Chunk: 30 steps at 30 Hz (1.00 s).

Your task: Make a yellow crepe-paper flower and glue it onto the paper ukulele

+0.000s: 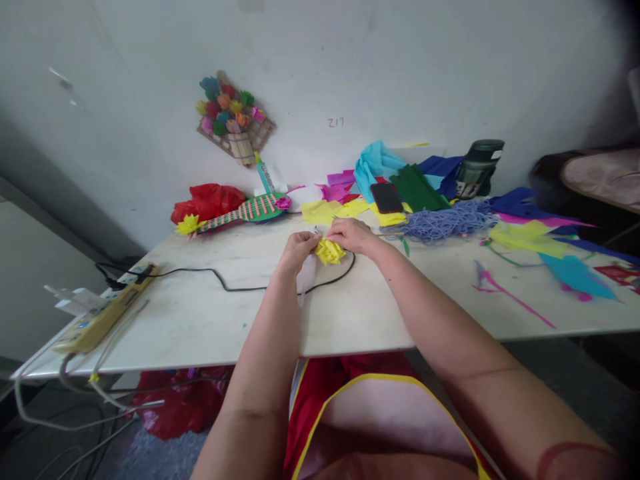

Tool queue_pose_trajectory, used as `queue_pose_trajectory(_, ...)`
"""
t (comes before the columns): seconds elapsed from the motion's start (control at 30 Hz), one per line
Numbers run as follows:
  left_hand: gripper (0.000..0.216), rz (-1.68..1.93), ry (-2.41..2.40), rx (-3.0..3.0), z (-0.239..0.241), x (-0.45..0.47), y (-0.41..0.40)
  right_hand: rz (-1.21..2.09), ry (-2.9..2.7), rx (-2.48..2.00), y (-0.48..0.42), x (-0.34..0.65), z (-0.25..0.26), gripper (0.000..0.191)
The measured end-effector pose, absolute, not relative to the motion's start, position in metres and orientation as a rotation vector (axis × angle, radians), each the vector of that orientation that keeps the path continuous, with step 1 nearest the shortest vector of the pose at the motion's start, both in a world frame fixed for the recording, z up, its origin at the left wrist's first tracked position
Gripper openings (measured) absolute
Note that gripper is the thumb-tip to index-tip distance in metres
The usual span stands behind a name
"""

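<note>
A crumpled yellow paper flower is held just above the table between my two hands. My left hand pinches its left side, fingers closed. From the upper right, my right hand closes its fingertips on the flower's top edge. A thin stick shows just right of my right hand; whether the hand grips it I cannot tell. Under my left wrist lies a whitish, see-through object, partly hidden. A black cord loops on the table below the flower.
A power strip with plugs lies at the left edge. Behind are a green paper-covered guitar shape, red plastic, a phone, coloured crepe paper, blue-grey string and a dark bottle. Paper scraps lie right.
</note>
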<state>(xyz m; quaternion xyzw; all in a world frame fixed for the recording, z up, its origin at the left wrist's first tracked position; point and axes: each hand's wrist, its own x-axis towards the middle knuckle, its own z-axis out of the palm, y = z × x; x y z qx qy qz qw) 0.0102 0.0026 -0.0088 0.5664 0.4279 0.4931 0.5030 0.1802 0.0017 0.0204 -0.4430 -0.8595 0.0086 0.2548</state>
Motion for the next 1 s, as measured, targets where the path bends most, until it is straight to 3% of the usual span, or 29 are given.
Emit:
queue_pose_trajectory(0.6, 0.031, 1.222, 1.034, 1.388, -0.0093, 0.0147, 0.0021, -0.075, -2.334, -1.274, -0.0016, 0.1775, 0.0222, 0.020)
queue_pose_trajectory(1.0, 0.034, 1.310, 1.045, 1.285, -0.0131, 0.0125, 0.0061, 0.161, -2.302, -1.264, 0.0022, 0.1874, 0.0201, 0.024)
